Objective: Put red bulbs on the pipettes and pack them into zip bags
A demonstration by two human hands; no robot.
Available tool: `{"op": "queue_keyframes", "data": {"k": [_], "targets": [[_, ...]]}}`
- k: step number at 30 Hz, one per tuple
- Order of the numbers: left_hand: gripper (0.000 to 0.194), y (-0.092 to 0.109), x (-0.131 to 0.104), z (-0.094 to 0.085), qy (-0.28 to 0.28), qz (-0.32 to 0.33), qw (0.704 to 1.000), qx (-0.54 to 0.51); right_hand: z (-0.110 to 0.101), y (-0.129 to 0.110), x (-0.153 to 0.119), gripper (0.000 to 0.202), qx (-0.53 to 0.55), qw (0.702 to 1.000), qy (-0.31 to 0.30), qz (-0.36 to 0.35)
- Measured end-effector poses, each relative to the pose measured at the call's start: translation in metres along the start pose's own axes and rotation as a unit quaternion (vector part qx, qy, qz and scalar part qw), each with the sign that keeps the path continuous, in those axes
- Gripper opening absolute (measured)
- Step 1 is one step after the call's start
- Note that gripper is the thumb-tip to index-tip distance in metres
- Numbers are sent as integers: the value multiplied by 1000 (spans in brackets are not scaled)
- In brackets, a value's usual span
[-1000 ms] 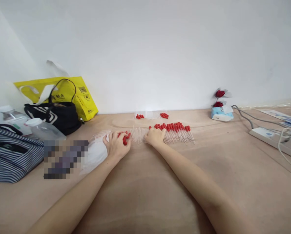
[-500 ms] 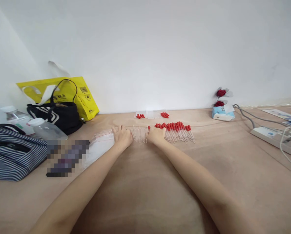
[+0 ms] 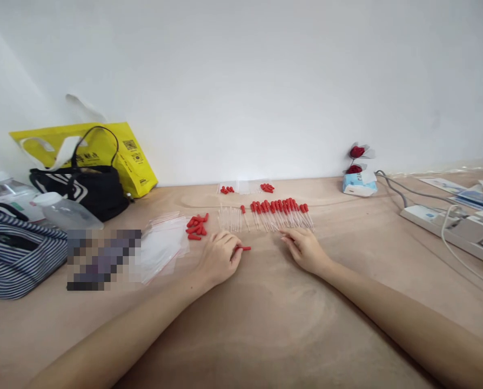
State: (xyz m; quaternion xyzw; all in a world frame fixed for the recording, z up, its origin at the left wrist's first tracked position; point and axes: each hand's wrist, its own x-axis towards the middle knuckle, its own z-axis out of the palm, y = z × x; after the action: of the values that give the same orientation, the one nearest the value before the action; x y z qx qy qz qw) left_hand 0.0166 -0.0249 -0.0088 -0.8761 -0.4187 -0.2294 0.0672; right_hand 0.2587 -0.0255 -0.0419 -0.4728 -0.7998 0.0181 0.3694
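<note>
My left hand rests on the table, thumb and fingers pinched round a red rubber bulb that points right. Loose red bulbs lie just beyond its knuckles. Ahead of it stretches a row of thin clear dropper tubes without bulbs. To their right lie many droppers with red bulbs, bulb ends toward the wall. My right hand is at the near ends of these droppers, thumb and forefinger apart. Whether its fingertips touch a tube I cannot tell.
Clear zip bags are stacked left of the loose bulbs. Two small bags with red bulbs lie by the wall. Bags and bottles crowd the left; a tissue pack and a power strip stand right.
Both hands have drawn back from the clear tubes toward me, the right one also moving rightward. A red bulb now shows in my left hand, and the loose bulbs are uncovered.
</note>
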Motion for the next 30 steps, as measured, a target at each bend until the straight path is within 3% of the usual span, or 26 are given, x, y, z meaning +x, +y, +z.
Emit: {"op": "queue_keyframes", "data": {"k": [4,9,25,30], "targets": [[17,-1,-2,12,5,-11,997,-72,0,-12,1,19,-18,998,-53,-36],[16,-4,5,15,1,-6,997,-81,2,-22,3,17,-19,995,-85,-51],[13,0,4,13,8,-30,992,-124,6,-32,1,18,34,994,-81,-70],[14,-3,5,14,-44,-64,985,-151,10,-30,-1,21,52,991,-83,-91]]}}
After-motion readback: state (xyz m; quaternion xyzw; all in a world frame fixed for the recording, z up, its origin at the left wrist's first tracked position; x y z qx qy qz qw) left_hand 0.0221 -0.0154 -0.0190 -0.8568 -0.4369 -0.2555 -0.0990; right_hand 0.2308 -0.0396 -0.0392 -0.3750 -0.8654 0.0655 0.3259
